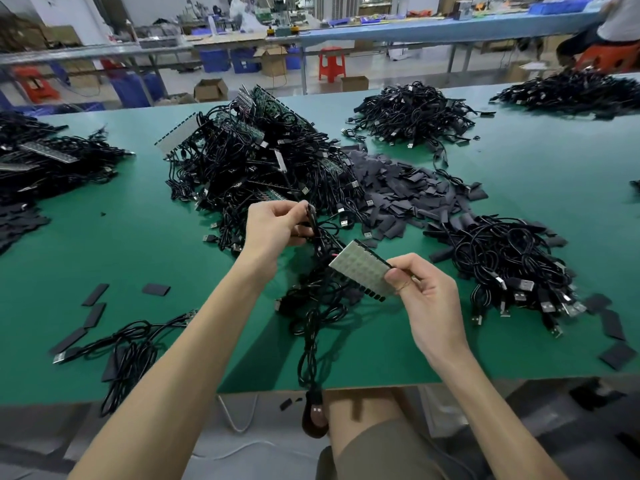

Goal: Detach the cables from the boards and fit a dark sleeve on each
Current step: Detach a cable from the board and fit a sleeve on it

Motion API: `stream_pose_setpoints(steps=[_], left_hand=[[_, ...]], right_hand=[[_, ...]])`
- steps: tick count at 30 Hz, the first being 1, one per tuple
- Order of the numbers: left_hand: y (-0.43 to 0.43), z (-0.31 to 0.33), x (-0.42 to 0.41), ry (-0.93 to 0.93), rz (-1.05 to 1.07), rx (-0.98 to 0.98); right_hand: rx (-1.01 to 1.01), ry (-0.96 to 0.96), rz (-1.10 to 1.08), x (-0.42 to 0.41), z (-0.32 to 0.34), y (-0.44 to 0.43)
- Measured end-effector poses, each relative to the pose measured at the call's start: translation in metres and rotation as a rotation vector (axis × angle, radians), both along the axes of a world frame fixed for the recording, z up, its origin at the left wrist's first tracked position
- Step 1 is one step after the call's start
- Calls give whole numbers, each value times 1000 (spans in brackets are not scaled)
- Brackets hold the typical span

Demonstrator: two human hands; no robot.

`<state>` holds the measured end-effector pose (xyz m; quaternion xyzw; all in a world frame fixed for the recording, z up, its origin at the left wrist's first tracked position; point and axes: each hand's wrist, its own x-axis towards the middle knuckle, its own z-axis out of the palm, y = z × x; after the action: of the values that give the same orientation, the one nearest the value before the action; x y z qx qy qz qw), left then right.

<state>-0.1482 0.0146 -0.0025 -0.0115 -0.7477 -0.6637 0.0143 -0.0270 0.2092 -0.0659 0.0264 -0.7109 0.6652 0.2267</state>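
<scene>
My right hand [424,292] pinches a grey panel of boards [362,268] by its right end, held tilted above the green table [138,258]. My left hand [273,226] grips a black cable [313,220] near its end, just left of and above the panel. That cable runs down in loops over the table's front edge [311,358]. Behind my hands lies a big tangle of boards with cables [256,161]. A heap of flat dark sleeves [405,188] lies to its right.
A pile of loose black USB cables [512,268] sits right of my hand, with more piles at the back [412,112] and far left [45,164]. Stray sleeves [93,296] and a loose cable [135,341] lie at the front left. Benches and red stools stand beyond.
</scene>
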Motion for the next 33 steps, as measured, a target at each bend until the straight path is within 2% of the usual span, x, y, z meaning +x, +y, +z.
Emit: stream_pose_setpoints(steps=[7,12,16,22,27,31,33], left_hand=[[19,16,5,169,-59,12],[23,36,16,287,-169,-53],[28,43,19,365,-94,-159],[23,22,21,257,-123,-482],[28,-1,30,193,-135,-532],[26,-11,33,206,-215,-727],[18,-11,29,186,-235,-691]], right_hand=[[120,-63,-41,-4,-6,4],[53,-102,-118,-7,-8,6],[31,-101,-101,-5,-6,7],[-17,-106,-115,-4,-5,7],[-24,-108,-123,-5,-7,7],[-22,-104,-133,-5,-7,7],[-19,-107,-144,-4,-6,7]])
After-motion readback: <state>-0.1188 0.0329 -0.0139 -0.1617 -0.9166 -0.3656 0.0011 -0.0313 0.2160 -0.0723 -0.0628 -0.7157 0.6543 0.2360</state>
